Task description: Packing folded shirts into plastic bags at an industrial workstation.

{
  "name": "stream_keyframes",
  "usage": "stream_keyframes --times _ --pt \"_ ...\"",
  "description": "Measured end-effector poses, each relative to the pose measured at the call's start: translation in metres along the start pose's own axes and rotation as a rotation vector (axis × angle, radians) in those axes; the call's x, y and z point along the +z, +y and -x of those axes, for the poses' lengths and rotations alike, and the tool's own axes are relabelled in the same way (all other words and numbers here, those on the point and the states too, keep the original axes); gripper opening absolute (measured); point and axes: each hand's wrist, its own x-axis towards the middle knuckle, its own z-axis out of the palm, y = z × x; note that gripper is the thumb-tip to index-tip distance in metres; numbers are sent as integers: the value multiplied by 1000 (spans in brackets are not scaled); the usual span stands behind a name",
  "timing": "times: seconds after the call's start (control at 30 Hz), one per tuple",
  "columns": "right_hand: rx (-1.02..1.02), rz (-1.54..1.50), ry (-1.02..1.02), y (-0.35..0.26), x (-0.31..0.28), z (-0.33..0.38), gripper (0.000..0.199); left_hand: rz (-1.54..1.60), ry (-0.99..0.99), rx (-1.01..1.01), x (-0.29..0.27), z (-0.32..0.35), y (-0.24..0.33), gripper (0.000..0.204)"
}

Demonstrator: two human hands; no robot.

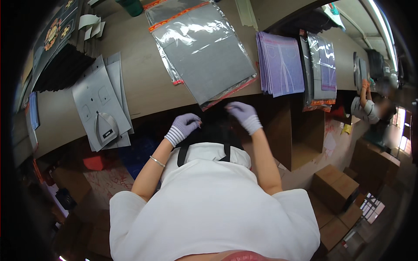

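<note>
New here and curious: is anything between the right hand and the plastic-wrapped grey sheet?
Nothing visible: the right hand is just off the near corner of the plastic-wrapped grey sheet, by the table.

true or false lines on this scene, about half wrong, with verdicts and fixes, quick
1. The left hand and right hand wear gloves. True.
2. The bracelet is on the right arm. False: it is on the left arm.
3. The purple stack lies between bagged grey sheets and more bagged pieces. True.
4. Both hands grip the purple stack. False: neither touches it.
5. The black stack is right of the purple stack. False: it is at the left of the table.
</note>
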Motion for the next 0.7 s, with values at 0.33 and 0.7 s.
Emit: stream_keyframes --times 0.33,0.7 --pt "925 -268 553 57 -186 -56 64 -706 217 258 45 -138 7 18" --pt "244 -357 966 31 -119 137 20 33 89 -83 26 -176 1 16"
